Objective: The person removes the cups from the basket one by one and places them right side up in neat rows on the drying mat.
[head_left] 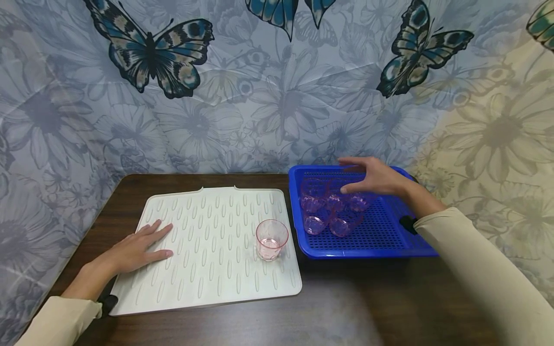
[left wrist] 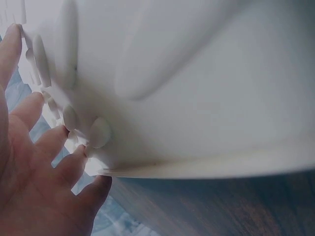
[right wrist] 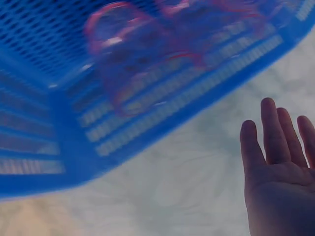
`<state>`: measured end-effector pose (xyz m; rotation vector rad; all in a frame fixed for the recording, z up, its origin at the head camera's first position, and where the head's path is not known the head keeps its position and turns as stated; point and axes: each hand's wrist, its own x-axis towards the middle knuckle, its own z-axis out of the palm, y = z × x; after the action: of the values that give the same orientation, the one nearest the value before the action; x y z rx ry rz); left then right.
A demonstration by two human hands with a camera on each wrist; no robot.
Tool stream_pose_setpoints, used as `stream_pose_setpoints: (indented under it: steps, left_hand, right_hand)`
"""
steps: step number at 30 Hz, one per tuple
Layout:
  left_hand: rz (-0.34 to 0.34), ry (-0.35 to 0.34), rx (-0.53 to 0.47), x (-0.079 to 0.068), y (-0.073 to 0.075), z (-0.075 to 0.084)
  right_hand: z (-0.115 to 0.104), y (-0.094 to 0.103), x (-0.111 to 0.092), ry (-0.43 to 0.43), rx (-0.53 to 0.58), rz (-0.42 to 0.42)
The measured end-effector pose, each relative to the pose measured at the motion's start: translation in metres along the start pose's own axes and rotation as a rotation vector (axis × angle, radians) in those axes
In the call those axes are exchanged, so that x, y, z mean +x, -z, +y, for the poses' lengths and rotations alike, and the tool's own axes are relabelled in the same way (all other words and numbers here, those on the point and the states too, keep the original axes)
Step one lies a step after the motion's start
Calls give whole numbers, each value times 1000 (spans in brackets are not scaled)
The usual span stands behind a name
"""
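Observation:
My left hand (head_left: 140, 250) lies with spread fingers on the left part of a white ridged drying mat (head_left: 207, 283); the left wrist view shows its fingertips at the raised ridges. On the mat's right side stands one clear pink-tinted drinking glass (head_left: 271, 240), upright. My right hand (head_left: 374, 178) hovers over the back of a blue plastic basket (head_left: 376, 253), fingers extended, thumb apart, holding nothing. Beneath it, several pink-tinted glasses (head_left: 314, 223) sit grouped in the basket's left half. In the right wrist view, that hand (right wrist: 280, 182) appears beside the basket wall (right wrist: 147, 152), apart from the glasses.
A dark wooden table (head_left: 337, 298) carries the mat and the basket side by side, with a narrow gap between them. Butterfly-patterned fabric (head_left: 259, 120) hangs close behind the table's back edge. Dark wrist straps (head_left: 408, 224) show at both cuffs.

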<state>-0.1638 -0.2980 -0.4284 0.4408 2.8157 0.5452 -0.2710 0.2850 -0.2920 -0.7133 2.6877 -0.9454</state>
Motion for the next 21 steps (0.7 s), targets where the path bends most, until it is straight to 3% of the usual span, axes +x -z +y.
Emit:
stream_pose_setpoints:
  steps: [9, 21]
  left_hand:
    - [5, -10, -4, -1, 1, 0]
    - [4, -4, -1, -1, 1, 1]
  right_hand:
    - [45, 15, -13, -105, -19, 36]
    - [74, 13, -21, -161, -76, 3]
